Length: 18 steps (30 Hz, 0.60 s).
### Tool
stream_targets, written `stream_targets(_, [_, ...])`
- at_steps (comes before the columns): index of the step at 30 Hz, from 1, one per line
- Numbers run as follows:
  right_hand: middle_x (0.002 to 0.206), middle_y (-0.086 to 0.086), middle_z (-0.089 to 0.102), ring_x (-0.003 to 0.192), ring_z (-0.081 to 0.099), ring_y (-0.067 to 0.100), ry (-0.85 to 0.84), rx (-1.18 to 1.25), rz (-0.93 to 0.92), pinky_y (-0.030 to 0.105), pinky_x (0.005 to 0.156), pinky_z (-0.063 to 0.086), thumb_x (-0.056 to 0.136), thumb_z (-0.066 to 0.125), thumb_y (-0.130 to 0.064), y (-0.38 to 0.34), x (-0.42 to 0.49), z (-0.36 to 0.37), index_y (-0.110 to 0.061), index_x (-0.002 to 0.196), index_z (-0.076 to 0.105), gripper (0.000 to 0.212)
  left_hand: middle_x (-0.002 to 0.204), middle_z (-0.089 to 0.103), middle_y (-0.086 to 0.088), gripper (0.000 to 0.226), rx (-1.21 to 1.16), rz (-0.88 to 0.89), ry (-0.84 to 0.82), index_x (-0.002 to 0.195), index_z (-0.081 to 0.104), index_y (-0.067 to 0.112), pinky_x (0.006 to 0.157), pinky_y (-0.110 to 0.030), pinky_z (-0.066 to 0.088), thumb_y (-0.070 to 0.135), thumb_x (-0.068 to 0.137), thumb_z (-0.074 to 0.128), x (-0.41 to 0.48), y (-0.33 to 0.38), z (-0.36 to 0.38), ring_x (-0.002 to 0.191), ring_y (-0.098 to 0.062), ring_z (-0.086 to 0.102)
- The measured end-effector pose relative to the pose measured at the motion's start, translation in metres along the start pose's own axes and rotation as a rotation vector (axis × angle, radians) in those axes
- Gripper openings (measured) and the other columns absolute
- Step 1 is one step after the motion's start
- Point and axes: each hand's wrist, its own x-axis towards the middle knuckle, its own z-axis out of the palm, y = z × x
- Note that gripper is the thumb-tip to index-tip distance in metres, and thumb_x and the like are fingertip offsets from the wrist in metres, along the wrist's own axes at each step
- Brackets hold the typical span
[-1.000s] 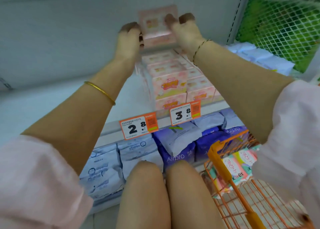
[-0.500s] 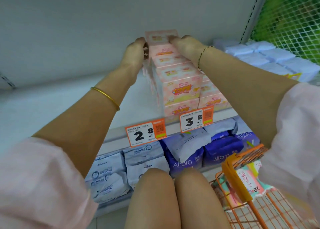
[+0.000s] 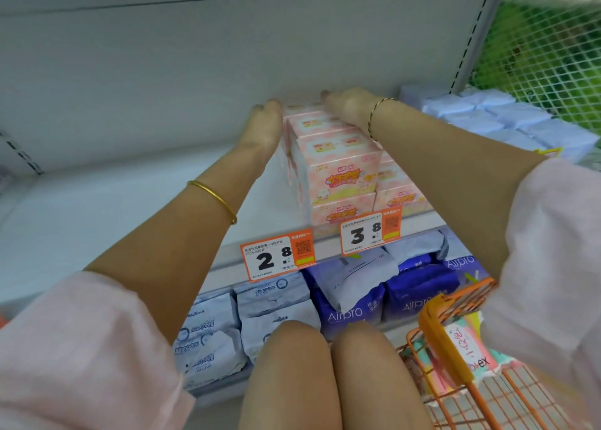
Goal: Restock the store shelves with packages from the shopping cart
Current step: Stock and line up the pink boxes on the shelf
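Left hand and right hand flat, fingers straight, pressing pink package between them atop rear of stack on shelf. Could tip narrow stack leftward if pushed unevenly or released off-square.

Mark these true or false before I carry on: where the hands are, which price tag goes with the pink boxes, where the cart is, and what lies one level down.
1. The left hand and the right hand both touch the pink boxes. True.
2. The price tag right under the pink boxes reads 2.8. False: it reads 3.8, and the 2.8 tag hangs to its left.
3. The cart stands on the person's left. False: it is at the lower right, beside the right arm.
4. Dark blue packs lie one level below the pink boxes. True.
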Motion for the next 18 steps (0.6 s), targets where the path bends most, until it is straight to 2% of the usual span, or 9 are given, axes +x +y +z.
stream_targets(1, [0.141, 0.016, 0.043, 0.133, 0.038, 0.028, 0.051, 0.033, 0.01, 0.028, 0.101, 0.033, 0.101, 0.029, -0.035, 0.002, -0.005, -0.005, -0.005, 0.136, 0.039, 0.048, 0.113, 0.057, -0.016, 0.029, 0.037, 0.069, 0.059, 0.107, 0.053, 0.011, 0.081, -0.031, 0.037, 0.027, 0.094, 0.032, 0.0, 0.002, 0.0, 0.105, -0.031, 0.052])
stream_targets(3, [0.106, 0.014, 0.054, 0.109, 0.052, 0.028, 0.148, 0.103, -0.012, 0.027, 0.079, 0.038, 0.098, 0.034, -0.037, 0.011, -0.018, -0.017, -0.01, 0.106, 0.049, 0.032, 0.098, 0.055, -0.018, 0.023, 0.057, 0.254, 0.167, 0.085, 0.054, 0.016, 0.082, -0.035, 0.041, 0.028, 0.084, 0.035, -0.007, 0.011, 0.002, 0.093, -0.032, 0.05])
stream_targets(4, [0.093, 0.01, 0.052, 0.096, 0.052, 0.025, 0.18, 0.149, -0.032, 0.025, 0.07, 0.037, 0.098, 0.036, -0.035, 0.015, -0.028, -0.022, -0.01, 0.093, 0.048, 0.028, 0.098, 0.055, -0.016, 0.023, 0.073, 0.332, 0.167, 0.086, 0.056, 0.017, 0.086, -0.036, 0.041, 0.026, 0.081, 0.036, -0.016, 0.017, 0.006, 0.092, -0.031, 0.05])
stream_targets(5, [0.087, 0.009, 0.051, 0.088, 0.048, 0.023, 0.194, 0.181, -0.043, 0.025, 0.063, 0.036, 0.098, 0.036, -0.033, 0.023, -0.041, -0.029, -0.009, 0.087, 0.05, 0.029, 0.107, 0.057, -0.014, 0.031, 0.095, 0.403, 0.146, 0.099, 0.059, 0.015, 0.092, -0.035, 0.041, 0.025, 0.079, 0.037, -0.027, 0.023, 0.013, 0.1, -0.029, 0.052])
stream_targets(7, [0.091, 0.011, 0.055, 0.085, 0.047, 0.022, 0.238, 0.259, -0.073, 0.028, 0.067, 0.04, 0.098, 0.039, -0.033, 0.046, -0.071, -0.042, -0.001, 0.098, 0.057, 0.037, 0.124, 0.052, -0.012, 0.053, 0.148, 0.515, 0.08, 0.122, 0.052, 0.008, 0.102, -0.036, 0.039, 0.026, 0.075, 0.037, -0.056, 0.031, 0.035, 0.115, -0.026, 0.05])
stream_targets(9, [0.094, 0.009, 0.057, 0.085, 0.051, 0.02, 0.292, 0.329, -0.076, 0.034, 0.072, 0.045, 0.096, 0.043, -0.032, 0.071, -0.11, -0.058, -0.001, 0.106, 0.055, 0.035, 0.125, 0.052, -0.011, 0.056, 0.176, 0.643, -0.01, 0.123, 0.052, 0.007, 0.101, -0.04, 0.039, 0.025, 0.072, 0.037, -0.086, 0.035, 0.064, 0.115, -0.027, 0.05])
stream_targets(12, [0.088, 0.005, 0.059, 0.074, 0.06, 0.02, 0.282, 0.395, -0.005, 0.033, 0.065, 0.047, 0.093, 0.047, -0.021, 0.123, -0.17, -0.079, -0.016, 0.093, 0.052, 0.007, 0.119, 0.054, -0.011, 0.05, 0.223, 0.732, -0.184, 0.116, 0.057, 0.009, 0.094, -0.041, 0.042, 0.023, 0.071, 0.041, -0.126, 0.027, 0.116, 0.109, -0.029, 0.051])
stream_targets(15, [0.083, 0.015, 0.062, 0.073, 0.067, 0.031, 0.238, 0.197, 0.107, 0.039, 0.064, 0.052, 0.09, 0.047, -0.01, 0.184, -0.22, -0.085, -0.016, 0.076, 0.054, 0.016, 0.112, 0.057, -0.016, 0.049, 0.327, 0.758, -0.368, 0.111, 0.06, 0.006, 0.091, -0.043, 0.042, 0.022, 0.068, 0.041, -0.162, 0.0, 0.172, 0.106, -0.034, 0.051])
stream_targets(18, [0.089, 0.026, 0.065, 0.071, 0.068, 0.035, 0.081, -0.008, 0.334, 0.039, 0.057, 0.054, 0.093, 0.044, -0.007, 0.243, -0.248, -0.079, 0.002, 0.091, 0.056, 0.015, 0.109, 0.057, -0.018, 0.047, 0.484, 0.796, -0.518, 0.107, 0.061, 0.004, 0.085, -0.047, 0.043, 0.02, 0.068, 0.04, -0.193, -0.029, 0.217, 0.103, -0.038, 0.052])
